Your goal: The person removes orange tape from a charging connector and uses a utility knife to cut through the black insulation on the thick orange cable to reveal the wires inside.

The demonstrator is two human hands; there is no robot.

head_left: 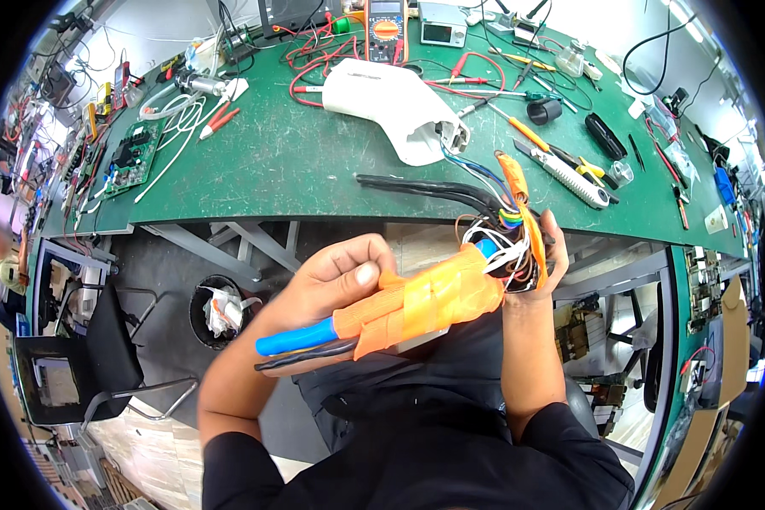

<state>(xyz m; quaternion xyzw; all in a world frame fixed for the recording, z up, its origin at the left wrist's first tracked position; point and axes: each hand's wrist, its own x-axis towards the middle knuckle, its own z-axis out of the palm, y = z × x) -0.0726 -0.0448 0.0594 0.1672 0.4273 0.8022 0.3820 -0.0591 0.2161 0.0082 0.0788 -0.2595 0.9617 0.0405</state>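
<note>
A thick bundle wrapped in orange tape or cloth [438, 297] is held above my lap, in front of the bench edge. My left hand [344, 276] is closed round its left part, thumb on top and a flap of the wrap by the fingers. From that end stick out a blue tube [293, 337] and black cables [314, 353]. At the other end my right hand [554, 259] grips a tangle of thin wires [510, 251], mostly white; its fingers are partly hidden behind them. Blue and dark wires run up to a white curved plastic housing [378, 98] on the bench.
On the green bench [255, 170] lie a utility knife [569, 174], pliers [582, 161], a black round cap [544, 110] and a circuit board [134, 157]. An orange multimeter [386, 32] with red leads stands behind the housing. Below are a bin [202, 310] and a chair [110, 340].
</note>
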